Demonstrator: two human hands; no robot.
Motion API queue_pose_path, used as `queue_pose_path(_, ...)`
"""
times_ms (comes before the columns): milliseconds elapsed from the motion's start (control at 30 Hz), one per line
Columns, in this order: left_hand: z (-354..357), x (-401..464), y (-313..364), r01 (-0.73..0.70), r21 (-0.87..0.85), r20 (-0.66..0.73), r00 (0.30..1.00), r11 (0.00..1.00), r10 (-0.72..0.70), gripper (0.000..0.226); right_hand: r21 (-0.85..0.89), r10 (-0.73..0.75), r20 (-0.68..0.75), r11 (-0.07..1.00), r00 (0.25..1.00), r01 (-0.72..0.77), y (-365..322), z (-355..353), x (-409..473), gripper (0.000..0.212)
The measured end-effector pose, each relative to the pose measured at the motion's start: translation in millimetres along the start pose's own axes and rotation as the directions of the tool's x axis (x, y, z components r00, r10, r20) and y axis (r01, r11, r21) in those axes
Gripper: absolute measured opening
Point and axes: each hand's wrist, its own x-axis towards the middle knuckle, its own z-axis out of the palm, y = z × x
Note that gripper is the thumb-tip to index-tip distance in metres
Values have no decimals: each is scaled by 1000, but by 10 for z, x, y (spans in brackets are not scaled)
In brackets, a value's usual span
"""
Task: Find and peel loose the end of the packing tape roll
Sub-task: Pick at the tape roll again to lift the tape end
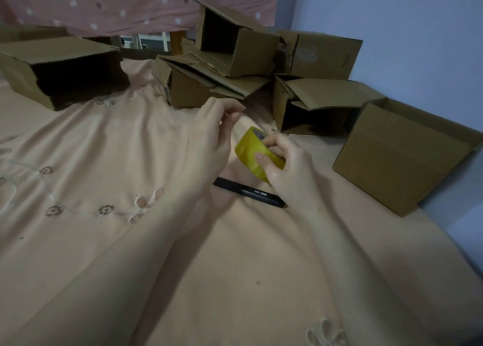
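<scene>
Gripping the yellow tape roll (250,151) above the bed sheet (104,142), the right hand (287,168) curls around it; the left hand (211,134) hangs beside, loosely curled, holding nothing. A black pen (249,192) underneath reads "deli".

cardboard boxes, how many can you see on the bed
6, though the pile may hide more. One far left, one centre back with another tipped on top, one back right, one open-sided behind the tape roll, one near right.
</scene>
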Motion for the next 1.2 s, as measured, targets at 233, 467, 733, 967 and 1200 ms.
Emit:
queue_pose_path(233, 36, -71, -64, 114, -83, 142, 985, 990, -102, 14, -6, 9, 3, 1000, 1000, -9, -20, -12, -4, 8)
queue_pose_path(467, 72, -41, -78, 345, -313, 177, 937, 885, -303, 20, 6, -21, 21, 1000, 1000, 21, -15, -20, -17, 10)
queue_pose_path(733, 97, -51, -85, 271, -144, 228, 945, 952, -234, 8, -2, -38, 62, 999, 997, 38, -14, -17, -25, 7)
queue_pose_path(967, 60, -55, 96, -18, 90, 92, 996, 996, 10, 7, 55, 10, 18, 998, 1000, -11, -54, -13, -22, 8)
queue_pose_path(1200, 44, -34, 160, 5, -46, 165, 986, 999, 2, 7, 77, 78, -78, 994, 994, -72, -7, -42, 30, 13)
